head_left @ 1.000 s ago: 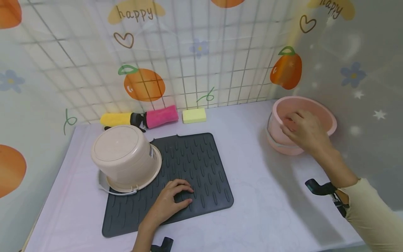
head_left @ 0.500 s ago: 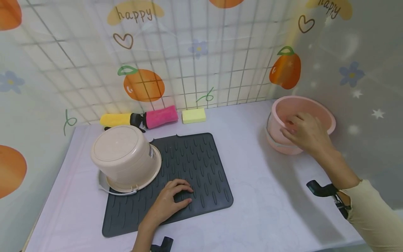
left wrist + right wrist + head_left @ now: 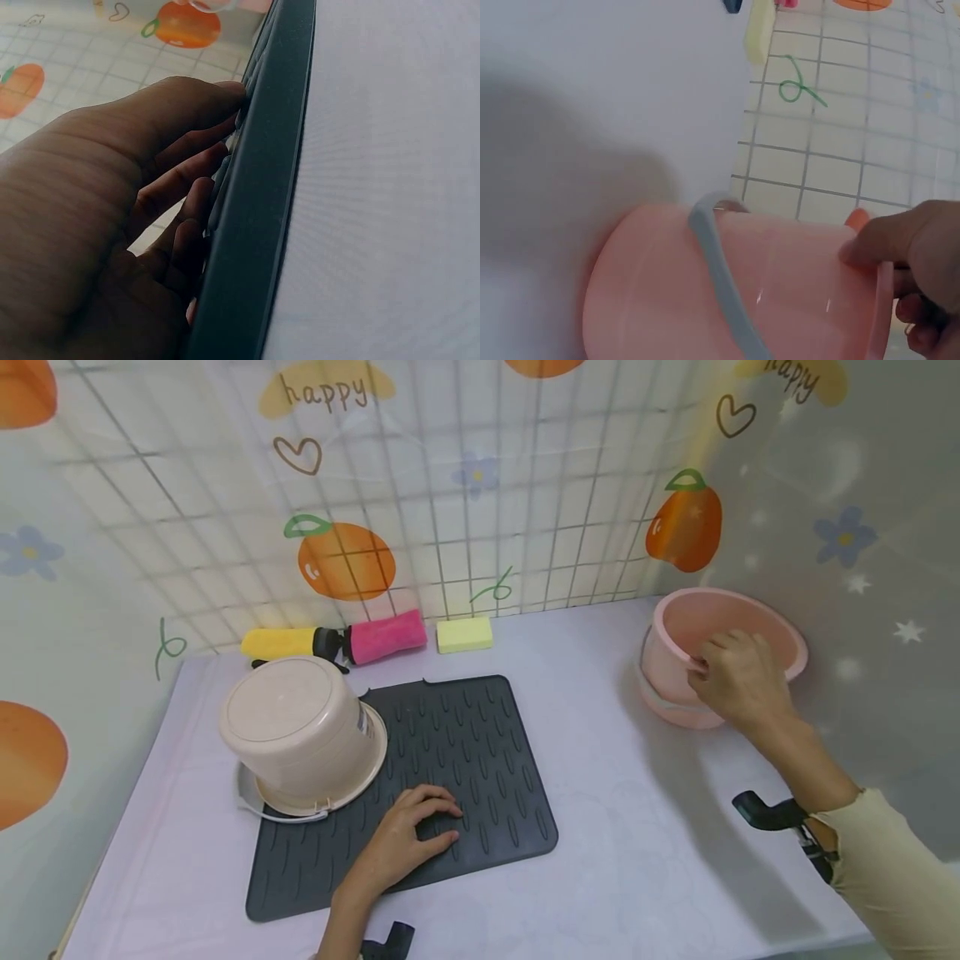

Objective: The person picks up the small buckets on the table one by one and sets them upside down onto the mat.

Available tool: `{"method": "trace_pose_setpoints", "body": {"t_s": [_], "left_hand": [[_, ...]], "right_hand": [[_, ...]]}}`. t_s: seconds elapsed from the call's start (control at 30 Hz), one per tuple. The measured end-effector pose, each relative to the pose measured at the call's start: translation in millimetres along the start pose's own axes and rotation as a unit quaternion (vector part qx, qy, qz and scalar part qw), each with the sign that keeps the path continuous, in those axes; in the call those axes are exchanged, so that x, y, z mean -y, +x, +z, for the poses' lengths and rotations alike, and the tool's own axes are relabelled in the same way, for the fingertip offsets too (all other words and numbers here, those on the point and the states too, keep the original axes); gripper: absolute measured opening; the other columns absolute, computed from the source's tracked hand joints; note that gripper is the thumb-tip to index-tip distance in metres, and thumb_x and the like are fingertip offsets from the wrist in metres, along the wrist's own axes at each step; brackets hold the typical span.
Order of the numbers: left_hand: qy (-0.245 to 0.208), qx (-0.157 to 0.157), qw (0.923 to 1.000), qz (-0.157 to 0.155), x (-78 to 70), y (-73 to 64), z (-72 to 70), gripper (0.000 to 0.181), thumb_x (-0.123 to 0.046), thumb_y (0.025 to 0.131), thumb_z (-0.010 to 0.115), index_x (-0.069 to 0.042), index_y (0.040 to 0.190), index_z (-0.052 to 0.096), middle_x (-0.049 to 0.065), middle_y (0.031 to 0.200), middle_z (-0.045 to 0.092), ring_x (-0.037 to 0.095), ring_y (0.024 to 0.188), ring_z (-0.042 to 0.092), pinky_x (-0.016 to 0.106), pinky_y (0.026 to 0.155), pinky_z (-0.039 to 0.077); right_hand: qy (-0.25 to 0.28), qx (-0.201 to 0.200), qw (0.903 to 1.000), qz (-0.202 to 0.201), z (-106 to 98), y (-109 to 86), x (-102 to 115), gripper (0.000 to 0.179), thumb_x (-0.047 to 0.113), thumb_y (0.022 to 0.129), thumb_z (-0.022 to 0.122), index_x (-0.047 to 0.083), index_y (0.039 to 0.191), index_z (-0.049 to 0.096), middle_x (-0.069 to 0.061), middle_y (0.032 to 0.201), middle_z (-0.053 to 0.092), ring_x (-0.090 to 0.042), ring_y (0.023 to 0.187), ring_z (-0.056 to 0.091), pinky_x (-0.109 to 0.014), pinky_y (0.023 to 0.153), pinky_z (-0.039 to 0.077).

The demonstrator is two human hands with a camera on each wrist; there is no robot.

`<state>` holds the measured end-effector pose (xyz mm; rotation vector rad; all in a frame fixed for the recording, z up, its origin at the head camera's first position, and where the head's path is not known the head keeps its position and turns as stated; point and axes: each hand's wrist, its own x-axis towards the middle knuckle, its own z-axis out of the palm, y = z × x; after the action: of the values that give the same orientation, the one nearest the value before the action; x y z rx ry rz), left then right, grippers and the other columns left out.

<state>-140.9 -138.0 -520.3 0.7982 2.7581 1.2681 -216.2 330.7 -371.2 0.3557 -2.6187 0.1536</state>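
My right hand (image 3: 742,681) pinches the near left rim of a pink bucket (image 3: 663,672) at the right of the table. In the right wrist view the thumb (image 3: 877,244) presses the outer wall of the bucket while the other fingers go over the rim. A grey handle (image 3: 724,281) hangs down along its side. My left hand (image 3: 397,839) rests on a dark grey ridged mat (image 3: 480,752), its fingers loosely bent and holding nothing. On the mat's left part a beige bucket (image 3: 292,718) stands upside down, its pale handle (image 3: 288,817) lying at the rim.
Along the back lie a yellow roll (image 3: 279,643), a pink roll (image 3: 386,637) and a pale yellow sponge-like block (image 3: 464,635). A white cloth (image 3: 600,827) covers the table. A printed curtain (image 3: 555,477) closes off the back and sides, close behind the pink bucket.
My right fingers have come down and closed on the pink bucket's rim, having been loosely bent over it before. The left hand, mat and beige bucket have stayed in place.
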Motion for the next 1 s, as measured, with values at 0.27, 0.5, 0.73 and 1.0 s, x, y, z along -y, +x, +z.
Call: {"method": "trace_pose_setpoints", "body": {"t_s": [0.27,0.5,0.73,1.0], "left_hand": [[-0.003,-0.001,1.0,0.005,-0.3,-0.5,-0.2,0.025,-0.022,0.083,0.084,-0.026,0.106,0.074,-0.013,0.125,0.058,0.012,0.116,0.049,0.045,0.096,0.046],[-0.005,0.004,1.0,0.0,0.2,-0.3,-0.9,0.026,-0.022,0.083,0.084,-0.026,0.106,0.074,-0.013,0.125,0.058,0.012,0.117,0.048,0.046,0.096,0.046],[-0.006,0.006,0.9999,-0.007,0.1,-0.2,-0.9,0.025,-0.024,0.083,0.084,-0.027,0.106,0.073,-0.014,0.125,0.058,0.012,0.117,0.048,0.046,0.097,0.046],[-0.005,0.001,1.0,-0.005,0.9,-0.3,-0.2,0.026,-0.023,0.083,0.084,-0.027,0.106,0.074,-0.014,0.125,0.058,0.011,0.117,0.048,0.047,0.097,0.046]], "right_hand": [[0.04,-0.075,0.9963,-0.003,-10,-2.6,3,0.014,-0.009,0.072,0.074,-0.003,0.072,0.061,-0.012,0.067,0.052,-0.03,0.066,0.047,-0.043,0.059,0.043],[0.064,-0.121,0.9906,0.005,-16,0.9,4,0.016,-0.003,0.074,0.079,-0.004,0.074,0.063,-0.013,0.069,0.057,-0.027,0.064,0.05,-0.037,0.059,0.04],[0.093,-0.149,0.9843,0.019,-21,2.1,8,0.014,0.002,0.076,0.08,-0.007,0.079,0.07,-0.017,0.074,0.064,-0.029,0.066,0.058,-0.021,0.063,0.037],[0.138,-0.171,0.9747,0.04,-23,1.2,11,0.017,0.001,0.078,0.079,-0.011,0.087,0.071,-0.02,0.079,0.065,-0.019,0.066,0.052,-0.005,0.066,0.032]]}}
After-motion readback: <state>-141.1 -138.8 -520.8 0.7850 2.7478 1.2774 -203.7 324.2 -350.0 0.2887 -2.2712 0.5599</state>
